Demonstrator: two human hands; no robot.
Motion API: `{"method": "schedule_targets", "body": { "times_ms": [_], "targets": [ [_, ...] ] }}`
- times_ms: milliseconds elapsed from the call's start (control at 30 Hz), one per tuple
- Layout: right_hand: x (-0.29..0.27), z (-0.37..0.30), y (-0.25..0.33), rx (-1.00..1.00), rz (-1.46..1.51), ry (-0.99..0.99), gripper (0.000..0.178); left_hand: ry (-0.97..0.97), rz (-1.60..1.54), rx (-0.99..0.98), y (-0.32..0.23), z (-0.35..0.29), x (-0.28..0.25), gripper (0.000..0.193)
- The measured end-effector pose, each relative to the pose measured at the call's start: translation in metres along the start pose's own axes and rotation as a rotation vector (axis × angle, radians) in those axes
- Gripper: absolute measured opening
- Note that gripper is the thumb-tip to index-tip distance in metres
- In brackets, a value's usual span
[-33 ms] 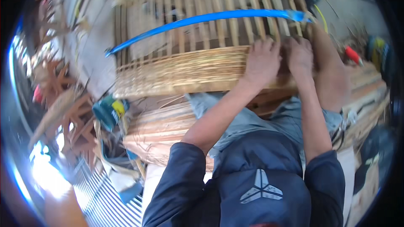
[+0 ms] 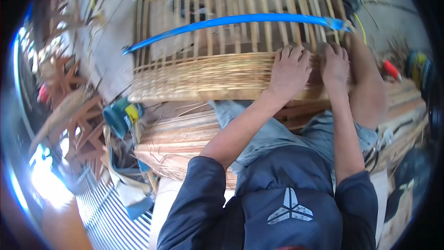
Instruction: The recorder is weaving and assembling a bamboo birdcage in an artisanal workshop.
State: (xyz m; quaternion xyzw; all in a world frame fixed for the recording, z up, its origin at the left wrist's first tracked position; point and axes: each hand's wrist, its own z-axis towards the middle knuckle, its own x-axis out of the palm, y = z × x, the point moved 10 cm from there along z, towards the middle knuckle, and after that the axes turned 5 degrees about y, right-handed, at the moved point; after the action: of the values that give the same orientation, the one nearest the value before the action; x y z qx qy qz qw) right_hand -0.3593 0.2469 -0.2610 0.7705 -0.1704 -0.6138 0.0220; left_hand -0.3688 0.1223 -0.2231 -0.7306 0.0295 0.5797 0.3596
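A wicker panel (image 2: 199,79) lies across my lap, with thin cane strips woven tightly along its near side. Bare upright slats (image 2: 254,2) run away from the weave. Bent across these slats is a blue band (image 2: 231,20), tied at its right end. My left hand (image 2: 290,74) grips the woven edge right of the middle, fingers curled over the top strips. Close beside it, my right hand (image 2: 335,67) also has its fingers curled at the weave's upper edge near the right end. The undersides of both hands are hidden, so any loose strip in them cannot be made out.
I sit on stacked wooden boards (image 2: 185,132). A green and yellow tin (image 2: 121,116) stands left of my lap, above a bag (image 2: 132,190). To the right are a red-handled tool (image 2: 392,70) and another tin (image 2: 418,68). Carved brown wood pieces (image 2: 69,81) fill the far left.
The whole scene sits slightly further right in the picture. Both hands stay at the woven edge, with the right fingers shifted a little.
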Motion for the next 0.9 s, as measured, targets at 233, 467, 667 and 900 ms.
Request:
{"method": "schedule_targets", "body": {
  "times_ms": [233, 467, 667, 900],
  "targets": [
    [0.022, -0.012, 0.234, -0.419, 0.433, 0.215, 0.033, 0.192, 0.394, -0.438, 0.216, -0.133, -0.117, 0.053],
    [0.058, -0.028, 0.304, -0.523, 0.26, 0.198, 0.031, 0.272, 0.362, -0.385, 0.241, -0.159, -0.137, 0.061],
    [0.048, -0.035, 0.308, -0.546, 0.247, 0.21, 0.038, 0.284, 0.327, -0.624, 0.347, -0.224, -0.184, 0.065],
    [0.035, -0.033, 0.37, -0.616, 0.389, 0.251, 0.048, 0.152, 0.448, -0.591, 0.359, -0.234, -0.217, 0.068]
  ]
}}
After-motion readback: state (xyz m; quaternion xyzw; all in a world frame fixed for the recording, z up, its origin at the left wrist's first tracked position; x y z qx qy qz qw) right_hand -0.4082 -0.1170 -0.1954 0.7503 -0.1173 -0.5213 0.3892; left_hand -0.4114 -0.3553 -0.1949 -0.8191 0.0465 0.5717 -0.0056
